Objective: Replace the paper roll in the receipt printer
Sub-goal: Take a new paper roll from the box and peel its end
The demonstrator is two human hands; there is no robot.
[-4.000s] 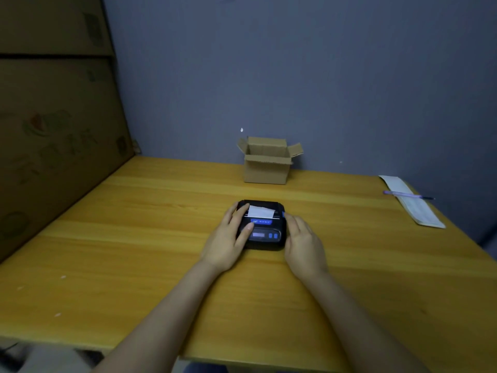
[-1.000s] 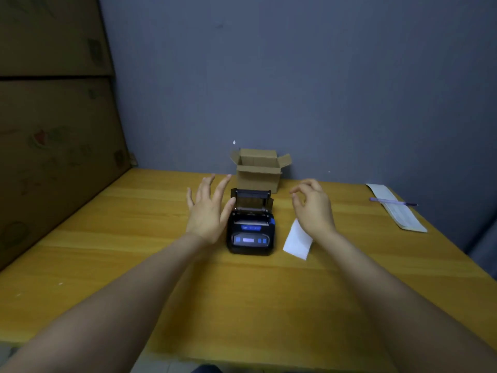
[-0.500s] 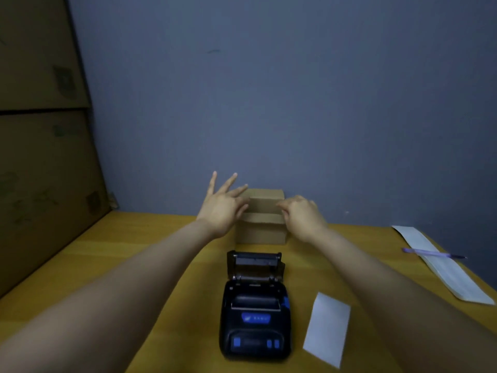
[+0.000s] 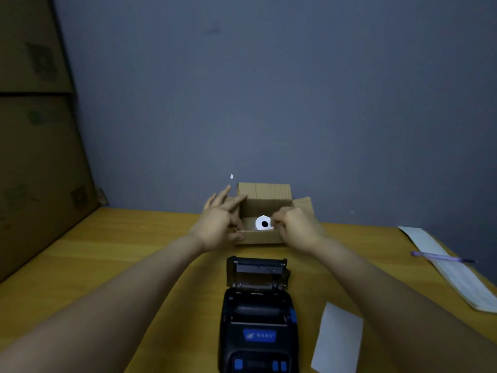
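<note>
The paper roll (image 4: 263,223) is now in view: half a second ago the small cardboard box (image 4: 265,208) at the back of the counter (image 4: 121,254) had its flaps folded shut under both hands, and now the flaps stand open and the white roll shows inside, lying on its side with its dark core hole facing the camera. It looks full and clean, sitting low in the box near the front wall.

The right hand (image 4: 295,227) has curled in over the box's right side, its fingertips pinched at the roll's right edge; whether they actually hold it or only touch it I cannot tell. The left hand (image 4: 220,224) is spread fairly wide, fingers extended, pressing the left flap outward and steadying the box.

For the task, this looks like the fresh roll being fetched, with loading still ahead. The receipt printer (image 4: 258,327) sits nearer on the counter, directly in front of the box, its lid (image 4: 256,270) tipped up and back and the paper bay dark and apparently empty. A loose slip of white paper (image 4: 338,343) lies just to its right. Further right, well apart, a purple pen (image 4: 441,257) rests across a long white sheet (image 4: 451,275).
</note>
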